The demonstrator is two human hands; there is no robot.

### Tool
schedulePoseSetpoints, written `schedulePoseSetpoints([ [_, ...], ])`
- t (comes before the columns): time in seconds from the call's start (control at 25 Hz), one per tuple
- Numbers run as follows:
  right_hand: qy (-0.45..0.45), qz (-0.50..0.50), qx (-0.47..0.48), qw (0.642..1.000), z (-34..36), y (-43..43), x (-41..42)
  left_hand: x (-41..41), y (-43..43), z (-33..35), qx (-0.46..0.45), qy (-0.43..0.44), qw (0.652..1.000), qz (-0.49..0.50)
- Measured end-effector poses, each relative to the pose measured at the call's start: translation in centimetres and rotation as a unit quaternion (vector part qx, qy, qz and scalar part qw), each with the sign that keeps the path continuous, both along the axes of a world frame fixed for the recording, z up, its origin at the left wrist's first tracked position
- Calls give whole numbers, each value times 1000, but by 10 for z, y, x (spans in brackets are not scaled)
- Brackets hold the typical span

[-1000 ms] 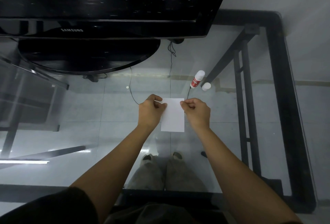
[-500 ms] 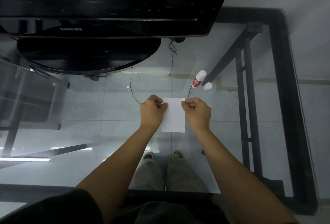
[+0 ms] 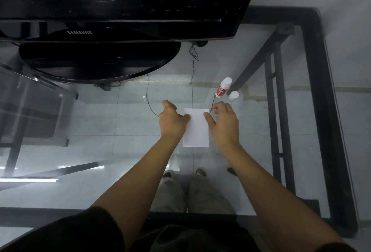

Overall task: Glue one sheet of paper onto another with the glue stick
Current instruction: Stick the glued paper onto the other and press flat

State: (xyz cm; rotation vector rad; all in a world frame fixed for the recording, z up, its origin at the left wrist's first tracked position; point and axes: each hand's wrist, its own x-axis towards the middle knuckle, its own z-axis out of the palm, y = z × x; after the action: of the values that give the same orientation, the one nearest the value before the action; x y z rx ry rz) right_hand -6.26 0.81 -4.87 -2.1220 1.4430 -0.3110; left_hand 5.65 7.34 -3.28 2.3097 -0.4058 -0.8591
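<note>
A white sheet of paper (image 3: 196,129) lies flat on the glass table (image 3: 100,131); I cannot tell whether a second sheet lies under it. My left hand (image 3: 172,119) is at its left edge with the thumb tip on the paper and the fingers spread. My right hand (image 3: 222,123) is at its right edge, thumb laid on the sheet, fingers loosely curled above the glass. The glue stick (image 3: 222,88), white with a red label, lies just beyond my right hand. Its white cap (image 3: 233,95) sits off, beside it.
A black monitor (image 3: 120,5) on a round base (image 3: 96,61) fills the far side of the table. Thin black cables (image 3: 149,99) run over the glass toward the paper. The black table frame (image 3: 329,131) runs along the right. My legs and shoes show through the glass.
Both hands have let go of their pinch on the sheet's top corners. They have slid a little down its sides, with the fingers opening and the thumbs resting on the paper.
</note>
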Motion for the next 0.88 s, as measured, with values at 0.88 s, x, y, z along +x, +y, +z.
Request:
schedulePoseSetpoints([
  [0.88,263,370,-79,888,-14,-6,-38,68,21,-12,82,-390,594,-698],
])
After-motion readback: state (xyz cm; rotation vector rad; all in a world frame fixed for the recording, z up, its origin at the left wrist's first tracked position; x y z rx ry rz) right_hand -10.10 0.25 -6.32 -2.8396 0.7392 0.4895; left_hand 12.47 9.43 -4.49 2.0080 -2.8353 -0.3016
